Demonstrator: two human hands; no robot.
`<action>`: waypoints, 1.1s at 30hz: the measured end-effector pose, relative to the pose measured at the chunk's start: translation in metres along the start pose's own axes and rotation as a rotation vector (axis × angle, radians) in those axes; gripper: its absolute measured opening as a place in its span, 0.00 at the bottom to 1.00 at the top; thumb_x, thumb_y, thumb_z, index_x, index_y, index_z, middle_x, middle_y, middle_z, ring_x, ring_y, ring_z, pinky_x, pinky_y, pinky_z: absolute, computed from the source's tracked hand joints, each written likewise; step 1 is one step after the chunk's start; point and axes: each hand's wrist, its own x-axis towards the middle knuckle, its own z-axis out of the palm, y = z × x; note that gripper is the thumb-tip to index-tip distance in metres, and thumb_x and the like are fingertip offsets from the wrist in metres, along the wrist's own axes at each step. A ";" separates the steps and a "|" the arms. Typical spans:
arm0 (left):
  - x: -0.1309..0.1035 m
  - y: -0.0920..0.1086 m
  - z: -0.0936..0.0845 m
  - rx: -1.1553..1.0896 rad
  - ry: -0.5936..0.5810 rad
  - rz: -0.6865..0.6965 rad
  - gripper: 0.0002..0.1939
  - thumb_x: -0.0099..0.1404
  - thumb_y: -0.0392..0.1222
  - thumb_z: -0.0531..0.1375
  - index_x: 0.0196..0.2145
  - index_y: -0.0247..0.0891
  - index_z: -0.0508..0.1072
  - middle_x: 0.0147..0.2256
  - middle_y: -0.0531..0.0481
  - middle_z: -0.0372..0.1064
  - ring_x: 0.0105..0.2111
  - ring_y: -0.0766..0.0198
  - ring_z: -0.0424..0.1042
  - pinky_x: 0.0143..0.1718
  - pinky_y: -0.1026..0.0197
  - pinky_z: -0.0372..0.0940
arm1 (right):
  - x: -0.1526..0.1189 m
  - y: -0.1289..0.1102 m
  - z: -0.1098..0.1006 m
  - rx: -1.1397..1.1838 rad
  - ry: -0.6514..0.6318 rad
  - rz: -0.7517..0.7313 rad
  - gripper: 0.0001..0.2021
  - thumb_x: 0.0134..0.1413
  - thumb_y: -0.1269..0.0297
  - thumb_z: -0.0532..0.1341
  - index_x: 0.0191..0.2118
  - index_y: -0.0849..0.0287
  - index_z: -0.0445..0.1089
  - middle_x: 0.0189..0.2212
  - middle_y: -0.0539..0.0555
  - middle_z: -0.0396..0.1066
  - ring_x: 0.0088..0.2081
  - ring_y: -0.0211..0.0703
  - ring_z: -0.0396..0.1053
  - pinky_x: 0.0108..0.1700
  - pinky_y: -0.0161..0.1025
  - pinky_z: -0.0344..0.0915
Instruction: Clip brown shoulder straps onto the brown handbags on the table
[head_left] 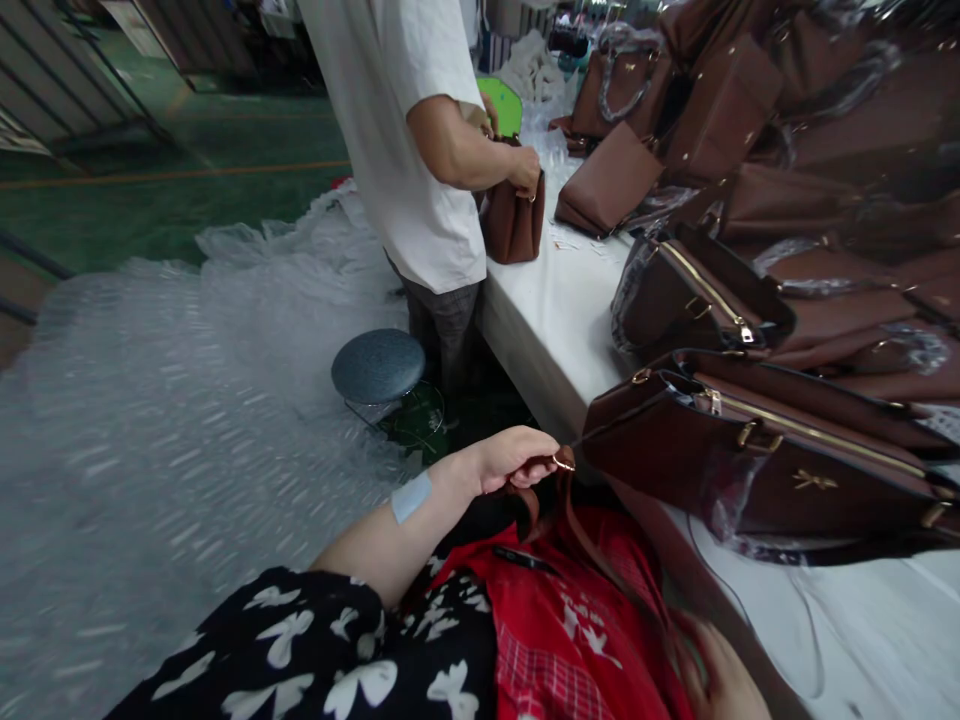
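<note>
My left hand [521, 458] is closed on one end of a brown strap [592, 548], close to its gold-coloured metal clasp [562, 461]. From there the strap hangs over the red apron [600, 620] toward my right hand [716, 670], which is low at the bottom right. That hand is blurred and partly cut off, and its grip cannot be made out. A dark brown handbag [810, 485] with a gold zipper and a bow emblem lies on the table just right of my left hand.
Brown bags [750, 110] are heaped on the white table [559, 330]. A person in a white shirt [420, 130] handles a brown bag [514, 225] ahead. A round stool [379, 365] and piled clear plastic [165, 440] are at the left.
</note>
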 end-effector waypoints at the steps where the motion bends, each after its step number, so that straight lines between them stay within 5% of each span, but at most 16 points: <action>1: 0.002 -0.003 0.005 0.075 -0.030 -0.042 0.11 0.59 0.45 0.60 0.25 0.34 0.69 0.16 0.58 0.58 0.13 0.76 0.49 0.14 0.70 0.41 | 0.016 -0.018 -0.003 0.026 0.012 -0.016 0.13 0.59 0.57 0.56 0.47 0.52 0.71 0.43 0.59 0.77 0.43 0.58 0.77 0.44 0.55 0.75; 6: 0.012 -0.019 0.038 0.367 -0.225 -0.234 0.15 0.66 0.44 0.55 0.24 0.35 0.71 0.18 0.54 0.63 0.16 0.71 0.59 0.18 0.67 0.52 | 0.091 -0.120 -0.013 0.185 -0.147 -0.212 0.27 0.62 0.57 0.57 0.64 0.56 0.55 0.59 0.61 0.66 0.58 0.52 0.67 0.57 0.52 0.66; 9: 0.012 -0.019 0.042 0.551 -0.247 -0.124 0.14 0.66 0.40 0.54 0.24 0.35 0.71 0.21 0.53 0.67 0.21 0.69 0.64 0.24 0.67 0.59 | 0.118 -0.145 -0.009 0.255 -0.213 -0.222 0.21 0.64 0.58 0.55 0.60 0.57 0.60 0.55 0.61 0.70 0.53 0.49 0.71 0.54 0.48 0.69; 11: 0.009 -0.014 0.034 0.675 -0.066 0.120 0.05 0.62 0.38 0.59 0.31 0.36 0.73 0.27 0.53 0.72 0.28 0.68 0.69 0.30 0.67 0.62 | 0.127 -0.146 -0.008 0.309 -0.179 -0.165 0.18 0.64 0.58 0.55 0.57 0.58 0.63 0.50 0.61 0.73 0.49 0.49 0.73 0.50 0.45 0.71; 13: 0.004 -0.010 0.024 0.735 0.222 0.367 0.08 0.60 0.39 0.62 0.38 0.36 0.73 0.34 0.51 0.74 0.34 0.67 0.71 0.36 0.67 0.62 | 0.132 -0.141 -0.009 0.348 -0.120 -0.106 0.17 0.63 0.55 0.56 0.53 0.58 0.66 0.45 0.59 0.76 0.43 0.48 0.75 0.44 0.43 0.72; 16: -0.005 -0.010 0.016 0.742 0.464 0.414 0.11 0.65 0.46 0.58 0.33 0.35 0.72 0.28 0.49 0.73 0.28 0.67 0.70 0.31 0.66 0.61 | 0.136 -0.133 -0.014 0.367 -0.041 -0.022 0.17 0.60 0.52 0.58 0.49 0.58 0.68 0.41 0.58 0.76 0.39 0.47 0.75 0.39 0.40 0.72; 19: -0.010 -0.016 0.023 0.859 0.374 0.321 0.19 0.68 0.50 0.54 0.25 0.36 0.71 0.20 0.51 0.68 0.21 0.67 0.65 0.26 0.65 0.57 | 0.136 -0.129 -0.020 0.400 -0.017 0.044 0.18 0.58 0.52 0.60 0.49 0.58 0.67 0.41 0.57 0.76 0.40 0.47 0.75 0.40 0.40 0.71; 23: -0.004 -0.026 0.038 1.056 0.240 0.581 0.15 0.60 0.46 0.64 0.43 0.37 0.74 0.41 0.44 0.74 0.41 0.58 0.71 0.42 0.61 0.62 | 0.133 -0.128 -0.031 0.610 -0.172 0.033 0.22 0.59 0.53 0.61 0.55 0.57 0.64 0.48 0.58 0.73 0.48 0.48 0.72 0.48 0.42 0.70; 25: 0.003 -0.028 0.038 1.037 0.083 0.551 0.14 0.60 0.44 0.64 0.43 0.37 0.75 0.40 0.46 0.73 0.41 0.59 0.70 0.42 0.62 0.62 | 0.131 -0.127 -0.036 0.739 -0.261 0.030 0.24 0.60 0.53 0.60 0.59 0.55 0.61 0.51 0.59 0.71 0.51 0.49 0.70 0.50 0.42 0.70; 29: 0.013 -0.024 0.028 0.646 -0.106 0.273 0.12 0.62 0.48 0.62 0.36 0.35 0.75 0.27 0.54 0.69 0.28 0.68 0.66 0.33 0.65 0.60 | 0.131 -0.122 -0.041 0.786 -0.206 0.096 0.21 0.58 0.51 0.62 0.53 0.55 0.64 0.43 0.57 0.73 0.43 0.45 0.73 0.43 0.38 0.71; 33: 0.012 -0.018 0.023 0.235 -0.163 0.214 0.17 0.57 0.52 0.67 0.33 0.34 0.75 0.37 0.49 0.72 0.34 0.68 0.69 0.41 0.63 0.64 | 0.132 -0.115 -0.035 0.808 -0.126 0.138 0.20 0.52 0.52 0.67 0.46 0.57 0.68 0.39 0.56 0.74 0.39 0.44 0.73 0.40 0.38 0.72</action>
